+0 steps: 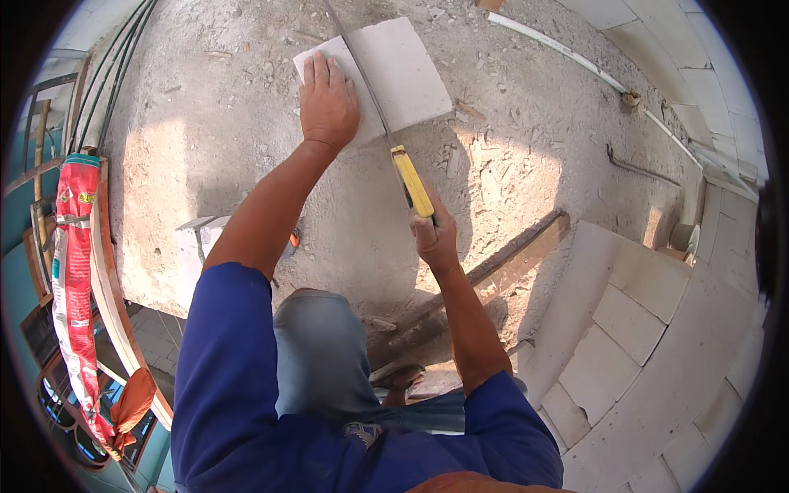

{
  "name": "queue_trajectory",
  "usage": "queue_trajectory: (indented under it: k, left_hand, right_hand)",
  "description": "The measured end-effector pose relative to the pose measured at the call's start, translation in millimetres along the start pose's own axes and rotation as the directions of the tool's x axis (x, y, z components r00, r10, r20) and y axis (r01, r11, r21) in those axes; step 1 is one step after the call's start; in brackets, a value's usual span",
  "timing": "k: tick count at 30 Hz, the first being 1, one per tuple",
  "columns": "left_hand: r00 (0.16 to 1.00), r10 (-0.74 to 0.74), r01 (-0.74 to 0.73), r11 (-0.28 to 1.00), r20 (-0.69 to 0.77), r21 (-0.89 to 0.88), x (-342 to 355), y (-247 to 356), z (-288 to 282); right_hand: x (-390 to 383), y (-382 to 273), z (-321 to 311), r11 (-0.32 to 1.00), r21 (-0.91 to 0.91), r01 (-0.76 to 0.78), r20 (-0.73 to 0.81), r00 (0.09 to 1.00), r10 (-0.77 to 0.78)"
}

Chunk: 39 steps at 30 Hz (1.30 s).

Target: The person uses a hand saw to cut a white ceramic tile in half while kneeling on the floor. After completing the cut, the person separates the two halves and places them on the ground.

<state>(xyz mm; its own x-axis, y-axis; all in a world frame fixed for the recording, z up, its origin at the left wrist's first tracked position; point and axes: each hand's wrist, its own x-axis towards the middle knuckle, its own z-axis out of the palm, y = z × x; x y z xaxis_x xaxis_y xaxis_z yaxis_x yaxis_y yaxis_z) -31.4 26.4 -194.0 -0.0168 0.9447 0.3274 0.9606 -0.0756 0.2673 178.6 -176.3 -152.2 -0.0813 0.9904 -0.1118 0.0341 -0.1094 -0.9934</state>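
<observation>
A pale rectangular block (403,70) lies on the dusty concrete floor at the top centre. My left hand (329,103) rests flat on its left part, fingers stretched out. My right hand (433,230) grips the yellow handle (415,185) of a handsaw. The long thin blade (370,86) lies across the block just right of my left hand and extends past its far edge. My bent knee in jeans is below, between my forearms.
At left stand timber pieces (123,337) with a long red-and-white bag (78,271) and black cables (107,74). Another block (193,238) sits beside my left forearm. A plank (534,255) lies right of me, a white pipe (555,45) upper right, and block walls (625,329) curve along the right.
</observation>
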Motion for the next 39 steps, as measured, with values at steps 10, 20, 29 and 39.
queue_trajectory:
  k: [10, 20, 29, 39]
  left_hand:
    - [0.997, 0.028, -0.032, 0.999, -0.074, -0.044, 0.4, -11.3, -3.9]
    - [0.984, -0.114, 0.059, 0.937, -0.14, -0.346, 7.5, 0.3, -6.4]
    - [0.948, -0.303, 0.314, 0.852, 0.095, -0.418, 47.6, -66.9, 6.4]
    - [0.959, -0.123, 0.262, 0.735, 0.257, -0.625, 8.8, -68.2, -62.5]
  right_hand:
    - [-123.1, -98.3, -7.4, 0.999, 0.044, 0.007, -0.167, 0.986, 0.0]
    - [-87.4, -16.6, -48.5, 0.611, -0.767, -0.195, -0.469, 0.819, -0.329]
    - [-92.7, 18.1, -72.3, 0.342, -0.831, -0.439, -0.47, 0.883, -0.01]
    - [-48.3, -31.7, -38.2, 0.922, -0.38, -0.073, -0.574, 0.801, -0.173]
